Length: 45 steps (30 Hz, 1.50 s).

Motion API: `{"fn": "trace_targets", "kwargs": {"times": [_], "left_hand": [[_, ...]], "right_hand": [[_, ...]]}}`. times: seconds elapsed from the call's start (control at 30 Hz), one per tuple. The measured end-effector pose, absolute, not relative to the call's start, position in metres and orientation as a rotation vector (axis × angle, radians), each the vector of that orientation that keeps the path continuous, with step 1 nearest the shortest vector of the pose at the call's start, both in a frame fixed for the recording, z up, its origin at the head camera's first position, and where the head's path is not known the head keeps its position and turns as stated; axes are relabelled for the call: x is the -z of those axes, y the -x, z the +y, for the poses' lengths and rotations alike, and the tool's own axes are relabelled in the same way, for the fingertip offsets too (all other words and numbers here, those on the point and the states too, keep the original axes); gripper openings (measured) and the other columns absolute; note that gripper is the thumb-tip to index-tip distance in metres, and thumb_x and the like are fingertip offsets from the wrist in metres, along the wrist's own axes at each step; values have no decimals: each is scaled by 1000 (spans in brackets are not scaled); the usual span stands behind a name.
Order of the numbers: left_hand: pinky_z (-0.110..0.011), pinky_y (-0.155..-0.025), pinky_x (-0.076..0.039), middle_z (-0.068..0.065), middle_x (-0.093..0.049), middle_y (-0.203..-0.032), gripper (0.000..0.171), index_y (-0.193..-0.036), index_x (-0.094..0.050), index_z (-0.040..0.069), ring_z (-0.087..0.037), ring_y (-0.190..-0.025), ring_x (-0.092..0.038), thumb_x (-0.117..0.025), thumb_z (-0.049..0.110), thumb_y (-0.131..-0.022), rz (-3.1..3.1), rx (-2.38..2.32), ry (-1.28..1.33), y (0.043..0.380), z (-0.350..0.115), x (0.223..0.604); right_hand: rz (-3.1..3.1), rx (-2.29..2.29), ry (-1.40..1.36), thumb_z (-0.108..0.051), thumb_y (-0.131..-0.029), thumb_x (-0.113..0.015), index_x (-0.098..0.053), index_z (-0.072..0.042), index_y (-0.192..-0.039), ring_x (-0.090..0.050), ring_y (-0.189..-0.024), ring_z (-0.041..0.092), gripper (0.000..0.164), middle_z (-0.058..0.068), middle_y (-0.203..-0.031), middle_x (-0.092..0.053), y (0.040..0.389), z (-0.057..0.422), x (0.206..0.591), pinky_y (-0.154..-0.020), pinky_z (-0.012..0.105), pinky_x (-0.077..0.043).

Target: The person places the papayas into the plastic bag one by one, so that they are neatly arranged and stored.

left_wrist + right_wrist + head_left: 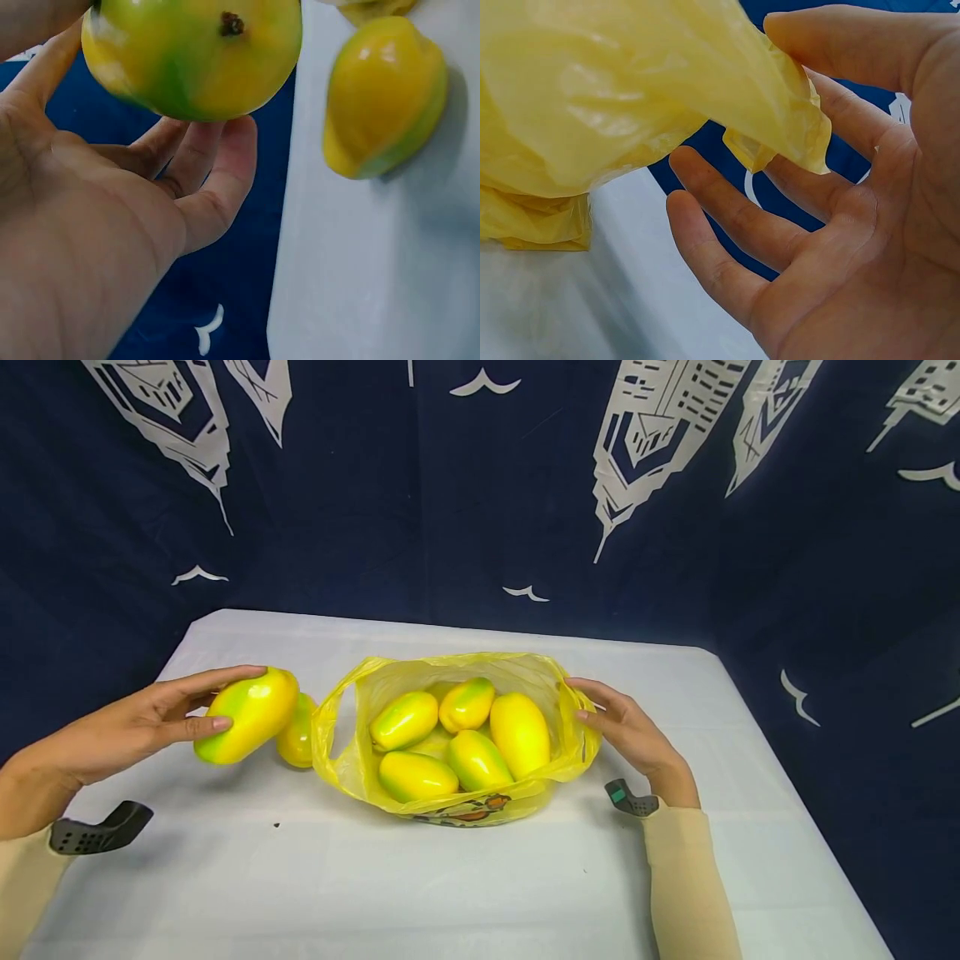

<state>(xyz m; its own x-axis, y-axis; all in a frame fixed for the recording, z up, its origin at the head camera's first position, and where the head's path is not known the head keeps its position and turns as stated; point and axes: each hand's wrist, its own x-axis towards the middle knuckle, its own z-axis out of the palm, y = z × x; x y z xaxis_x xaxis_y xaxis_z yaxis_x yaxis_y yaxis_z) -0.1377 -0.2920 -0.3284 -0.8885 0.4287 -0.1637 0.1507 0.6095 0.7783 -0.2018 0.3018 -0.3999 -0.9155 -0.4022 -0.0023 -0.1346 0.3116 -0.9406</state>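
My left hand [161,714] grips a yellow-green mango [251,714] between thumb and fingers, above the table and left of the bag. In the left wrist view the stem end of this mango [195,60] faces the camera. Another mango [297,732] lies on the table, partly hidden behind the held one and beside the bag. A yellow plastic bag [480,810] stands with its mouth wide, several mangoes [468,756] inside. With thumb and fingers my right hand [637,731] pinches the bag's right rim; in the right wrist view the lower fingers [727,217] stay apart from the plastic.
A white cloth covers the table [375,885]. Behind it hangs a dark blue curtain [480,510] with white building and bird prints. A small dark speck [276,825] lies on the cloth in front of the bag.
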Motion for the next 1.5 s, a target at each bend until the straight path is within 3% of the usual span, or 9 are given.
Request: {"fn": "trace_targets", "kwargs": {"times": [0.1,0.2,0.33,0.47,0.57,0.77,0.9,1.3,1.5], "left_hand": [[-21,-87,-45,6,-30,-155,61,-159,-23,38,-11,-121,-44,-51,23,-106,2543,-1168,-467,138,-286,319],[-21,-84,-47,8,-34,-150,62,-158,-20,42,-13,-116,-50,-50,22,-107,2558,-1195,-457,138,-280,310],[-24,-84,-48,7,-39,-145,61,-158,-21,44,-17,-111,-56,-49,24,-107,2555,-1206,-455,139,-271,299],[-30,-87,-47,11,-36,-148,60,-155,-25,47,-19,-112,-57,-52,28,-106,2573,-1173,-441,140,-260,289],[-36,-90,-45,13,-34,-151,60,-154,-25,50,-21,-116,-56,-53,30,-105,2580,-1165,-452,139,-251,282],[-46,-95,-45,6,-29,-158,65,-156,-19,50,-28,-125,-48,-53,24,-106,2548,-1219,-535,136,-233,270],[-50,-95,-42,6,-28,-160,61,-153,-24,52,-28,-125,-48,-53,27,-105,2534,-1231,-534,136,-219,261],[-43,-94,-48,3,-41,-151,60,-152,-31,49,-27,-121,-50,-58,25,-103,2443,-1275,-630,140,-178,254],[-45,-94,-49,0,-35,-158,64,-156,-30,40,-32,-126,-51,-60,23,-102,2353,-1264,-721,144,-164,261]], "right_hand": [[2343,1643,490,-18,-101,-60,-46,-14,-150,-22,-153,30,51,5,-162,-34,202,301,400,-118,59,-24],[2343,1643,492,-18,-101,-60,-46,-14,-150,-22,-153,30,51,6,-162,-34,202,301,400,-118,59,-24],[2347,1642,487,-18,-101,-60,-46,-14,-150,-22,-153,30,51,6,-161,-34,202,301,400,-118,59,-24],[2350,1642,483,-18,-101,-60,-46,-14,-150,-22,-153,29,51,6,-161,-34,202,301,400,-118,58,-25],[2343,1645,491,-17,-101,-60,-46,-14,-150,-23,-153,29,51,6,-161,-34,202,301,399,-118,58,-25],[2338,1648,502,-17,-101,-60,-46,-14,-150,-23,-153,29,51,6,-161,-34,202,301,399,-118,58,-25],[2342,1644,501,-17,-101,-60,-46,-14,-150,-22,-153,29,51,5,-162,-34,202,302,400,-118,58,-25],[2347,1639,498,-19,-101,-60,-45,-15,-150,-25,-152,28,51,5,-161,-35,202,302,398,-117,56,-27],[2337,1653,484,-18,-101,-61,-46,-14,-150,-23,-153,30,52,6,-161,-34,202,302,398,-118,59,-25]]}}
